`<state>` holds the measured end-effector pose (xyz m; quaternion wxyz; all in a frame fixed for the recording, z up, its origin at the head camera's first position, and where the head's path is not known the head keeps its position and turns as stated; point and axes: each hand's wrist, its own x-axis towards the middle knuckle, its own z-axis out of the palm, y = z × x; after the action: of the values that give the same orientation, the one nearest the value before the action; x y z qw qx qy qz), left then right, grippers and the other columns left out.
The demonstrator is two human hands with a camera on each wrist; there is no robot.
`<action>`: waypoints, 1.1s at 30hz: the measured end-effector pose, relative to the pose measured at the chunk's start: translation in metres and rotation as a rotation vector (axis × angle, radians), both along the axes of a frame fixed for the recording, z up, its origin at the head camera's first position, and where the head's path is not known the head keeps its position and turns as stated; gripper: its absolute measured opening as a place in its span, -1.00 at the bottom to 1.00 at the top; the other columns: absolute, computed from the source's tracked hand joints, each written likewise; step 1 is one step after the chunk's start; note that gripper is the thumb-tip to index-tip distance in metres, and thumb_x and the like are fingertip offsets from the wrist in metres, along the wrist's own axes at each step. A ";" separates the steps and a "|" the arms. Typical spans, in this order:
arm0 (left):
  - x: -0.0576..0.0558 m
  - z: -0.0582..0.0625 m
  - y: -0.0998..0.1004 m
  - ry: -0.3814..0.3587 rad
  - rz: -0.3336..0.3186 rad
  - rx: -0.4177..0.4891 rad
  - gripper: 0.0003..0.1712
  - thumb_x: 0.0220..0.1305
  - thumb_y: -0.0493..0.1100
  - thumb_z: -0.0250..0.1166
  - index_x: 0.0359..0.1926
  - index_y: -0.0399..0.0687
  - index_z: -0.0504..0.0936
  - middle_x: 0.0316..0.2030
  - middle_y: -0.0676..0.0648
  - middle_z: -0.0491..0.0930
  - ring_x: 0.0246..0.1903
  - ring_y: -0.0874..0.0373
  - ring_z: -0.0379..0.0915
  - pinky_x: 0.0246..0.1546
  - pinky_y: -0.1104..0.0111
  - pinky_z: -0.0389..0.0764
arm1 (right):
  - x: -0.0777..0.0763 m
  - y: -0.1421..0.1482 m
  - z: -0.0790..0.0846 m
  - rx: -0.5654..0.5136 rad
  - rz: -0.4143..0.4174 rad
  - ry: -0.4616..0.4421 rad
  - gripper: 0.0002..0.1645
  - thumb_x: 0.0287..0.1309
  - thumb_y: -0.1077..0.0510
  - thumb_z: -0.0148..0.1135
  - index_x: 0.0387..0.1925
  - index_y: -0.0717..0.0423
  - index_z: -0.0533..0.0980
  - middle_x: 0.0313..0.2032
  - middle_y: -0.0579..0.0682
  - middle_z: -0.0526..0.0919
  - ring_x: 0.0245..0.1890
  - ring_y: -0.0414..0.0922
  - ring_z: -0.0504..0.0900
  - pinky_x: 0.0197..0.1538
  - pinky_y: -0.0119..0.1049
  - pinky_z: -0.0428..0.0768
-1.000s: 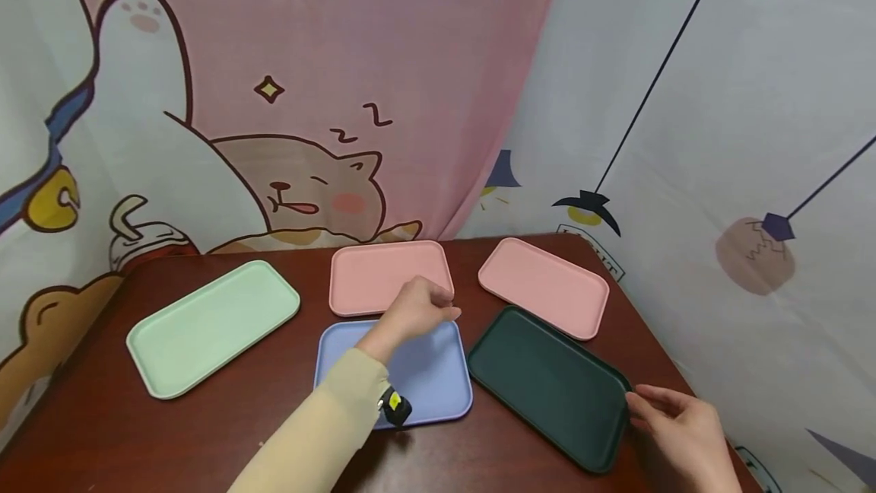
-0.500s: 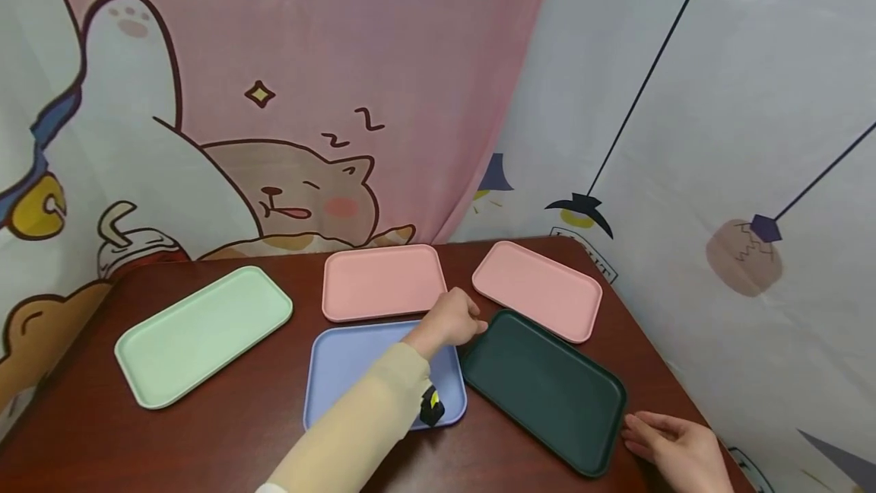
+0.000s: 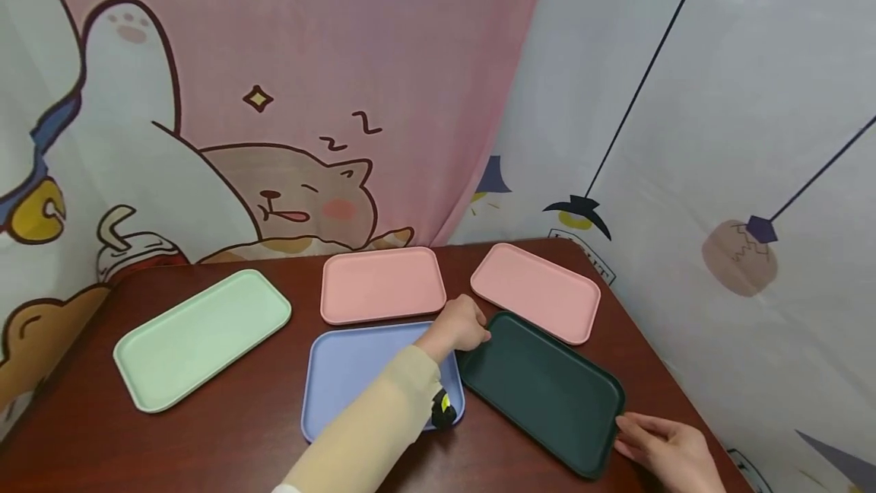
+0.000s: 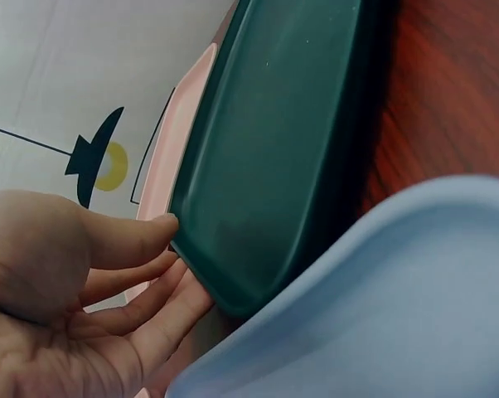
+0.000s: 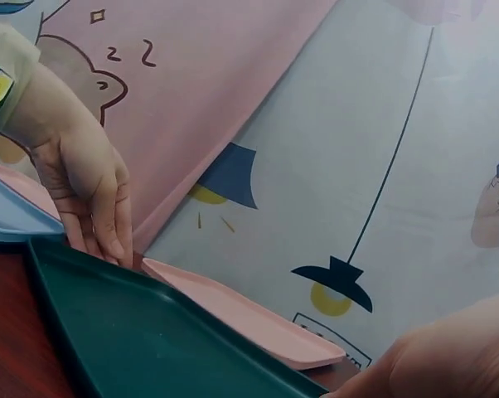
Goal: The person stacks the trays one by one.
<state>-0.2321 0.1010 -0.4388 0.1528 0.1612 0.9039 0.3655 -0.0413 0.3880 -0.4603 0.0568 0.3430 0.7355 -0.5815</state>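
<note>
A dark green rectangular tray lies at a slant on the table, right of centre. At its far left corner, my left hand holds the rim; in the left wrist view the thumb meets the rim and the fingers reach to its outer side. My right hand pinches the tray's right end, though its fingertips are partly hidden. A blue tray lies under my left forearm, close against the green one. Just behind the green tray is a pink tray.
Another pink tray lies at the back middle, and a light green tray sits slanted at the left. The brown table meets a cartoon-printed curtain at the back and right.
My left hand has moved right, from above the blue tray to the green tray's corner. The right hand has shifted slightly, staying at the tray's right end. The trays keep their layout.
</note>
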 end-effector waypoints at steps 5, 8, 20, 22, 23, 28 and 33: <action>0.001 0.000 -0.001 -0.005 0.001 0.032 -0.77 0.31 -0.23 0.52 -0.05 -0.22 0.83 -0.11 -0.08 0.78 0.01 -0.04 0.67 -0.15 0.27 0.75 | -0.001 0.005 -0.006 0.001 -0.007 0.008 -0.26 0.31 0.31 0.46 0.27 0.76 0.32 -0.22 0.30 0.72 -0.32 0.01 0.81 -0.09 -0.01 0.80; 0.000 0.000 -0.002 -0.001 0.025 0.075 -0.82 0.28 -0.27 0.52 -0.10 -0.21 0.85 -0.18 -0.05 0.78 -0.08 0.00 0.69 -0.21 0.30 0.74 | -0.003 0.009 -0.011 0.013 -0.020 0.007 -0.27 0.30 0.32 0.46 0.28 0.73 0.34 -0.28 0.18 0.74 -0.32 0.01 0.81 -0.11 -0.02 0.81; 0.005 0.012 -0.016 -0.152 0.073 0.343 -0.86 0.27 -0.36 0.50 -0.14 -0.26 0.84 -0.28 -0.04 0.71 -0.40 0.15 0.67 -0.31 0.35 0.75 | -0.002 0.013 0.005 -0.025 -0.079 0.016 -0.28 0.40 0.34 0.35 0.39 0.67 0.27 -0.32 -0.01 0.74 -0.34 -0.09 0.77 -0.10 -0.02 0.80; 0.007 0.015 -0.024 -0.216 0.081 0.439 -0.83 0.29 -0.38 0.48 -0.10 -0.31 0.82 -0.25 -0.07 0.71 -0.35 0.10 0.70 -0.25 0.29 0.78 | -0.002 0.011 0.012 -0.042 -0.047 0.020 -0.27 0.43 0.33 0.32 0.41 0.66 0.24 -0.30 -0.04 0.74 -0.32 -0.13 0.76 -0.07 -0.04 0.79; 0.008 0.017 -0.029 -0.237 0.083 0.480 -0.82 0.29 -0.38 0.47 -0.08 -0.33 0.81 -0.23 -0.08 0.71 -0.31 0.09 0.71 -0.22 0.27 0.79 | -0.002 0.010 0.015 -0.055 -0.040 0.026 -0.27 0.44 0.33 0.31 0.43 0.65 0.22 -0.29 -0.05 0.74 -0.32 -0.15 0.76 -0.06 -0.05 0.79; 0.013 0.024 -0.051 -0.302 0.093 0.604 -0.77 0.30 -0.38 0.46 -0.03 -0.34 0.79 -0.19 -0.10 0.73 -0.23 0.08 0.72 -0.15 0.24 0.79 | -0.007 0.002 0.025 -0.123 -0.011 0.091 -0.21 0.46 0.30 0.31 0.50 0.58 0.16 -0.21 -0.13 0.72 -0.29 -0.28 0.74 -0.02 -0.13 0.78; 0.017 0.028 -0.073 -0.305 0.118 0.656 -0.75 0.28 -0.39 0.46 -0.02 -0.36 0.78 -0.19 -0.14 0.75 -0.28 0.10 0.71 -0.17 0.25 0.80 | -0.017 -0.012 0.033 -0.132 0.026 0.163 -0.19 0.46 0.24 0.33 0.53 0.49 0.19 -0.13 -0.13 0.73 -0.22 -0.28 0.77 -0.02 -0.18 0.78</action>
<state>-0.2146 0.0276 -0.4103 0.2045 0.0929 0.7132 0.6640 -0.0582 0.3762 -0.4276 0.0266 0.2803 0.7023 -0.6538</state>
